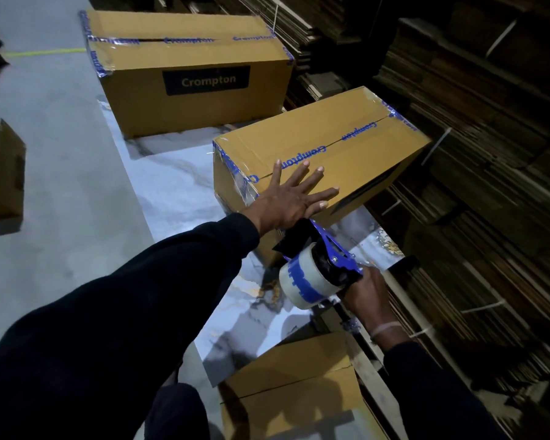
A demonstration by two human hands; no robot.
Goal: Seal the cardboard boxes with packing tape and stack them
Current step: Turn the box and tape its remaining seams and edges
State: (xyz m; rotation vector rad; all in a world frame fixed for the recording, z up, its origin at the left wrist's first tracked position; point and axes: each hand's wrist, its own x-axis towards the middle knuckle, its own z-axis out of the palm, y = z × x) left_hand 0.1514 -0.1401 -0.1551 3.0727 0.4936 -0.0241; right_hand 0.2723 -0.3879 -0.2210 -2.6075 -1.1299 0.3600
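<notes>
A brown cardboard box lies on the marble-patterned slab, its top seam covered by clear tape printed in blue. My left hand presses flat on the box's near end, fingers spread straight. My right hand grips the handle of a blue tape dispenser carrying a roll of clear and blue tape. The dispenser's head sits against the box's near end face, just below my left hand. A second taped box marked Crompton stands farther back on the slab.
An unsealed brown box sits close in front of me at the bottom. Another open box stands at the left edge. Bundles of flat cardboard sheets fill the right side. Grey floor spreads to the left.
</notes>
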